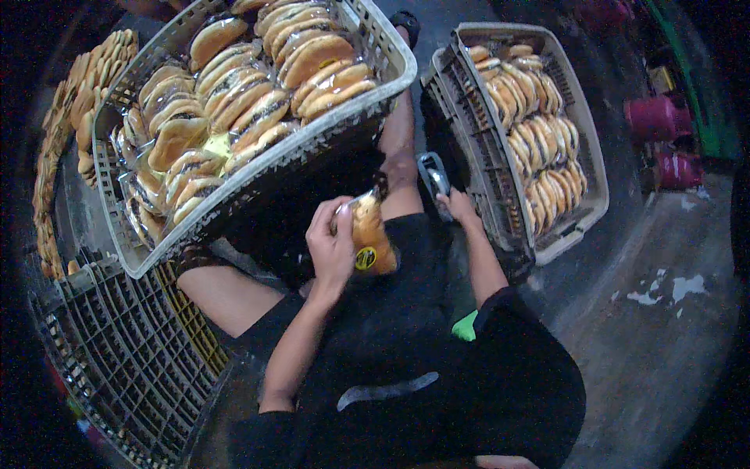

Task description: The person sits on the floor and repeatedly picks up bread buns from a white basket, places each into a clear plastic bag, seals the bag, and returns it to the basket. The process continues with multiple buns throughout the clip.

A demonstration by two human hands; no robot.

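Observation:
My left hand grips a bread bun in clear plastic wrap with a round yellow and black sticker, held above my lap. At the right, beside the stacked crates, my right hand is closed on the handle of a grey metal hand tool, perhaps a sealer or stapler; its exact kind cannot be told. In front of me a pale plastic crate holds rows of wrapped buns with dark filling. A yellow piece shows among them.
Stacked plastic crates with rows of buns stand at the right. An upturned or tilted dark grid crate lies at the lower left. More buns are lined up at the far left. Pink containers stand at the upper right.

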